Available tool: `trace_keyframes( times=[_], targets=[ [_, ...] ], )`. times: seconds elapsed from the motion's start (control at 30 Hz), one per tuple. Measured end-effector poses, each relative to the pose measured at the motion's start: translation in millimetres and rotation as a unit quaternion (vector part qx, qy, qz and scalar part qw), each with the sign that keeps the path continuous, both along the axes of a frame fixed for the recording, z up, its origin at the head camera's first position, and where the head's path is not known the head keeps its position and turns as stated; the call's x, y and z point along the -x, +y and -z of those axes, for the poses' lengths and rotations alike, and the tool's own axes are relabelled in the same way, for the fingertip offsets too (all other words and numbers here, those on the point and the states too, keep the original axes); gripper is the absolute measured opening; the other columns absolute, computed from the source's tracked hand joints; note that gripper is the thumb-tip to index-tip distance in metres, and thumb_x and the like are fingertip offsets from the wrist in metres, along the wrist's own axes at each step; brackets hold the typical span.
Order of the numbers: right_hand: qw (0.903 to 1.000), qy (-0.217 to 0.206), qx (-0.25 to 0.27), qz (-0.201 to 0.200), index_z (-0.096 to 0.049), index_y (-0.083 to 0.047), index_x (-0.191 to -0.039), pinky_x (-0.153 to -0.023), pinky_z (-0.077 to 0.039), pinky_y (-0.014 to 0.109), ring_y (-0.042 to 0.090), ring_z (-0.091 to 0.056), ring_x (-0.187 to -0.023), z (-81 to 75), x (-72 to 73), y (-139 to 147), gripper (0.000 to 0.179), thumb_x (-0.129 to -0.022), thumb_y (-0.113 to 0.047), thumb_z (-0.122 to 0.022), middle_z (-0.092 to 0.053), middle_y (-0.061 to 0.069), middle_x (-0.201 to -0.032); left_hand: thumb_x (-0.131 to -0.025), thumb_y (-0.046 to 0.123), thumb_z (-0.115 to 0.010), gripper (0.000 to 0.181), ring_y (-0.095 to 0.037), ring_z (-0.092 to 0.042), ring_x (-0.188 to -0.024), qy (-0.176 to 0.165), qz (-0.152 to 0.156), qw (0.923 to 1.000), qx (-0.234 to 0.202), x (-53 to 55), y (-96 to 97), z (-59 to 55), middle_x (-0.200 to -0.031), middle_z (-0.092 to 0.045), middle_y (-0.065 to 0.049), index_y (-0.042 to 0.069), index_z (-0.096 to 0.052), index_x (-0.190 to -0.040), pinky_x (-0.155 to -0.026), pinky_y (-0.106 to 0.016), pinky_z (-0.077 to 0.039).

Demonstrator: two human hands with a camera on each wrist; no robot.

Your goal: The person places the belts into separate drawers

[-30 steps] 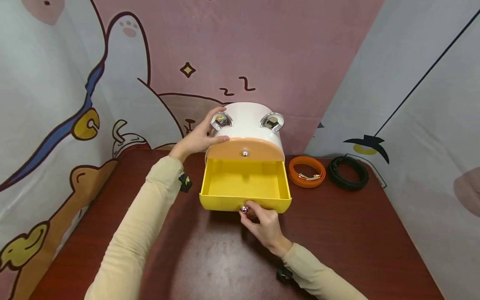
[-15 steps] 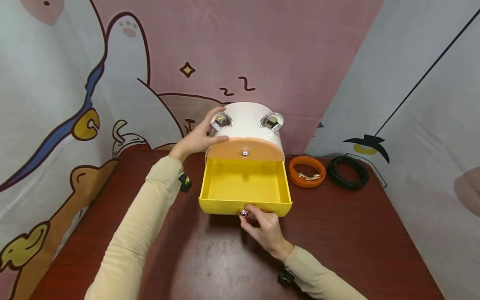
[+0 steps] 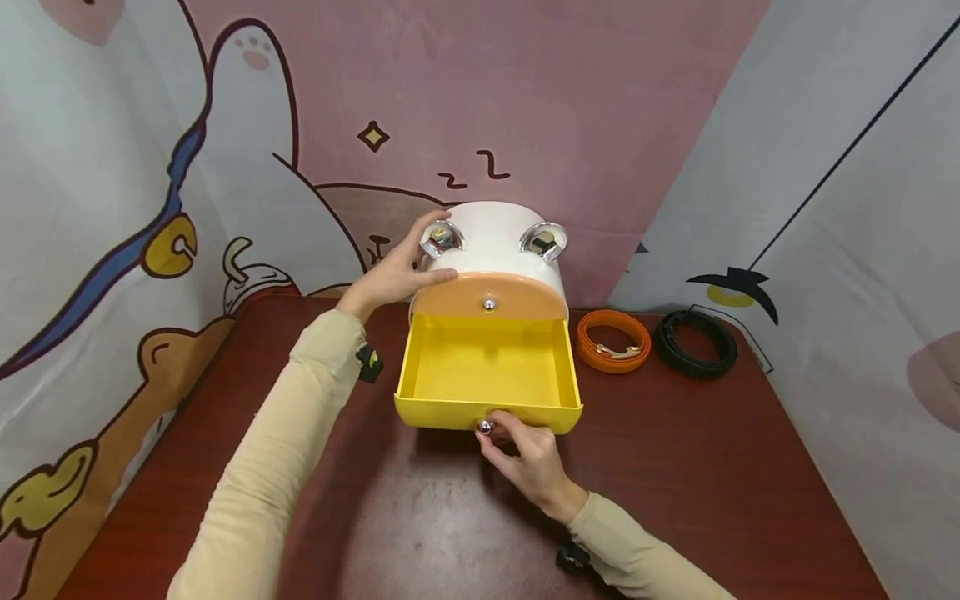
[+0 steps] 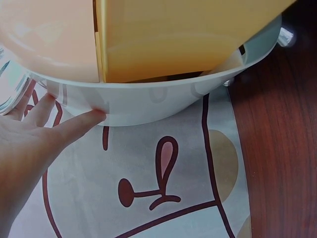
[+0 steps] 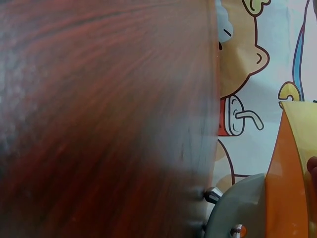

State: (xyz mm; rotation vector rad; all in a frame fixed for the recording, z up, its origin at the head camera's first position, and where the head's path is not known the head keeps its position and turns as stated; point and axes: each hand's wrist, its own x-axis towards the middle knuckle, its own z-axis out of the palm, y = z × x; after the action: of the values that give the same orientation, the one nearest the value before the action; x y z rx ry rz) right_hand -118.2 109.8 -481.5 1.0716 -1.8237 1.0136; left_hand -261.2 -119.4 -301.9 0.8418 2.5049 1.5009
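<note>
A white storage box [image 3: 493, 229] with two shiny round eye-like pieces stands at the table's far side. Its upper front is an orange drawer [image 3: 450, 300] with a silver knob, pushed in. Below, a yellow drawer [image 3: 487, 367] is pulled far out, with nothing inside. My left hand [image 3: 393, 275] rests against the box's left side, fingers spread; in the left wrist view the fingertips [image 4: 97, 116] touch the white shell [image 4: 133, 106]. Thumb and index finger of my right hand [image 3: 528, 462] pinch the yellow drawer's silver knob [image 3: 485, 427].
To the box's right lie a coiled orange belt [image 3: 613, 365] and a coiled black belt [image 3: 697, 367]. The dark red wooden table [image 3: 675, 492] ends against a cartoon-print cloth [image 3: 600, 125] at the back and sides.
My right hand has drawn the yellow drawer slightly farther out toward me, mostly in the first half second. The left hand stays in place on the box.
</note>
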Motion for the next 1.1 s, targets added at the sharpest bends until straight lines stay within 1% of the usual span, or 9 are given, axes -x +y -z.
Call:
trace_keyframes(
  times=[0.13,0.27,0.37,0.5,0.67,0.73,0.9,0.97,1.1],
  targets=[
    [1.0,0.005,-0.004,-0.001,-0.063,0.005,-0.101,-0.056,-0.052,0.019,0.011,-0.067,-0.064,-1.4,0.6,-0.2,0.02,-0.093,-0.012,-0.064,-0.07,0.007,-0.081,-0.092,0.014,-0.068,0.082,-0.036,-0.033,-0.134,0.004,0.002,1.0,0.002,-0.4,0.2,-1.6,-0.157,-0.015,-0.013,0.02,-0.015,-0.154,-0.107,-0.058,-0.022],
    [0.9999,-0.005,-0.012,-0.002,-0.062,0.004,-0.101,-0.056,-0.051,0.018,0.01,-0.067,-0.063,-3.6,0.7,0.6,0.02,-0.093,-0.014,-0.064,-0.07,0.006,-0.078,-0.092,0.014,-0.068,0.082,-0.037,-0.032,-0.134,0.003,0.0,1.0,0.005,-0.8,0.2,-2.9,-0.157,-0.014,-0.012,0.02,-0.015,-0.153,-0.107,-0.058,-0.022],
    [0.9994,-0.028,-0.022,-0.002,-0.061,0.003,-0.101,-0.056,-0.051,0.017,0.008,-0.066,-0.062,-6.2,-0.2,1.8,0.02,-0.093,-0.016,-0.064,-0.07,0.004,-0.077,-0.092,0.015,-0.068,0.082,-0.038,-0.03,-0.136,0.005,-0.003,1.0,0.008,-1.2,0.0,-3.7,-0.157,-0.013,-0.012,0.02,-0.015,-0.153,-0.107,-0.059,-0.021],
    [0.9965,-0.077,-0.031,-0.01,-0.061,0.0,-0.101,-0.057,-0.051,0.016,0.007,-0.066,-0.063,-12.6,-3.3,4.5,0.021,-0.093,-0.019,-0.065,-0.07,0.003,-0.077,-0.092,0.014,-0.068,0.081,-0.038,-0.028,-0.137,0.008,-0.002,0.9999,0.008,-1.6,0.0,-3.8,-0.158,-0.012,-0.011,0.02,-0.015,-0.153,-0.107,-0.059,-0.022],
    [0.9904,-0.129,-0.035,-0.036,-0.063,-0.002,-0.1,-0.058,-0.051,0.016,0.007,-0.067,-0.066,-27.8,-8.4,9.5,0.018,-0.092,-0.018,-0.067,-0.071,0.003,-0.078,-0.092,0.014,-0.068,0.081,-0.037,-0.025,-0.138,0.004,0.0,1.0,0.001,-0.7,-0.3,-1.2,-0.158,-0.012,-0.011,0.019,-0.015,-0.153,-0.107,-0.059,-0.022],
    [0.9887,-0.14,-0.035,-0.041,-0.064,-0.002,-0.101,-0.058,-0.051,0.016,0.007,-0.067,-0.066,-35.4,-10.1,11.5,0.018,-0.092,-0.017,-0.067,-0.071,0.003,-0.079,-0.092,0.015,-0.068,0.082,-0.037,-0.024,-0.139,0.004,0.002,1.0,-0.002,3.4,-1.1,3.4,-0.159,-0.01,-0.01,0.019,-0.015,-0.154,-0.107,-0.059,-0.02],
    [0.9881,-0.146,-0.032,-0.036,-0.063,0.0,-0.108,-0.058,-0.052,0.018,0.01,-0.067,-0.065,-55.2,-12.1,16.4,0.03,-0.081,-0.001,-0.075,-0.07,0.005,-0.078,-0.092,0.015,-0.068,0.082,-0.041,-0.027,-0.137,0.0,0.0,1.0,0.004,2.2,-0.7,2.9,-0.159,-0.009,-0.01,0.019,-0.014,-0.154,-0.107,-0.06,-0.021],
    [0.9879,-0.149,-0.026,-0.035,-0.062,0.002,-0.11,-0.059,-0.052,0.02,0.012,-0.067,-0.065,-62.6,-12.0,19.6,0.036,-0.076,0.005,-0.075,-0.071,0.006,-0.079,-0.092,0.014,-0.067,0.081,-0.042,-0.029,-0.135,-0.002,-0.002,1.0,0.008,-2.4,0.1,-1.5,-0.158,-0.01,-0.011,0.018,-0.014,-0.154,-0.106,-0.06,-0.023],
    [0.9885,-0.148,-0.007,-0.03,-0.064,0.001,-0.11,-0.06,-0.053,0.022,0.014,-0.068,-0.067,-74.9,-9.1,28.4,0.032,-0.079,0.003,-0.073,-0.071,0.006,-0.079,-0.092,0.014,-0.068,0.082,-0.042,-0.032,-0.134,-0.003,-0.001,1.0,0.007,-3.8,0.0,-2.6,-0.158,-0.011,-0.012,0.017,-0.014,-0.154,-0.105,-0.06,-0.025]
  ],
)
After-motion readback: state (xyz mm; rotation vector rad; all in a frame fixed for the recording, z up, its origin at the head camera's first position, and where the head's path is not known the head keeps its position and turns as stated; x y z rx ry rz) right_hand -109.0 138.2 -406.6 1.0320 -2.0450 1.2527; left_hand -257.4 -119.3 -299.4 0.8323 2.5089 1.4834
